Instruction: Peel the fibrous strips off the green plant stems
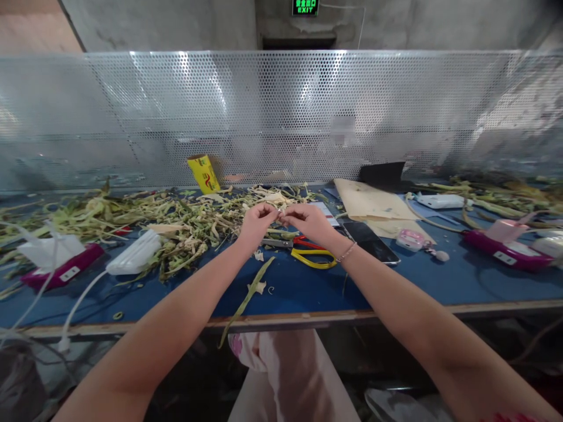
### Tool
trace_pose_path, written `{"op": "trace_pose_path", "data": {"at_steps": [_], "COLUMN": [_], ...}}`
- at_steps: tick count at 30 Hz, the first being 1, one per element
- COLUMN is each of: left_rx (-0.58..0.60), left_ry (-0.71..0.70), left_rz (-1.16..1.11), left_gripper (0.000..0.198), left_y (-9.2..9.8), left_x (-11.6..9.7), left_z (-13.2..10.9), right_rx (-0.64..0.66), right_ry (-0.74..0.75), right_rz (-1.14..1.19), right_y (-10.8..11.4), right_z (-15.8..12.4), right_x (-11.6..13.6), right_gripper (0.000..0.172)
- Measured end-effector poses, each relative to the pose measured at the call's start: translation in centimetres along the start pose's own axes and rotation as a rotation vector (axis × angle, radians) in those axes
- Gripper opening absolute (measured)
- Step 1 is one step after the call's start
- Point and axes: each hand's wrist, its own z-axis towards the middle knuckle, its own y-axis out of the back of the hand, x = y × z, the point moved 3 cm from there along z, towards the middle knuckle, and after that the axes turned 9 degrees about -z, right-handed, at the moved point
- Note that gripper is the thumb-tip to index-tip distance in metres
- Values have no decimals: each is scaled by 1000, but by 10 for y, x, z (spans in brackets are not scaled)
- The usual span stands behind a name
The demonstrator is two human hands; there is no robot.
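My left hand [258, 221] and my right hand [305, 220] meet over the middle of the blue table, fingertips pinched together. Between them is a small pale piece, too small to name. Just below my right hand lie scissors [314, 258] with yellow and red handles, their blades pointing left. A long green leaf strip [250, 298] rests nearer to me and hangs over the table's front edge. Behind and left of my left hand spreads a heap of dried plant stalks and leaves [193, 234].
A dark phone [372, 241], a pink earbud case [410, 239] and brown paper [373, 202] lie to the right. Purple power strips [65, 271] stand at both sides with cables. A white power bank [134, 252] is left. A yellow box [203, 174] leans near the perforated metal screen [281, 111].
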Motion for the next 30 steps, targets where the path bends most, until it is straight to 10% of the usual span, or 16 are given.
{"op": "trace_pose_path", "data": {"at_steps": [6,16,30], "left_rx": [4,20,75], "left_ry": [5,87,32], "left_rz": [36,-121,47], "left_gripper": [16,19,18], "left_y": [0,-1,-8], "left_x": [-2,2,-9], "left_z": [0,2,-5], "right_rx": [-187,-114,-141], "right_ry": [261,274,-183], "right_rz": [-369,-321,50], "right_y": [7,3,0], "right_z": [-2,3,7], "right_x": [5,-3,-10], "right_gripper": [12,13,7]}}
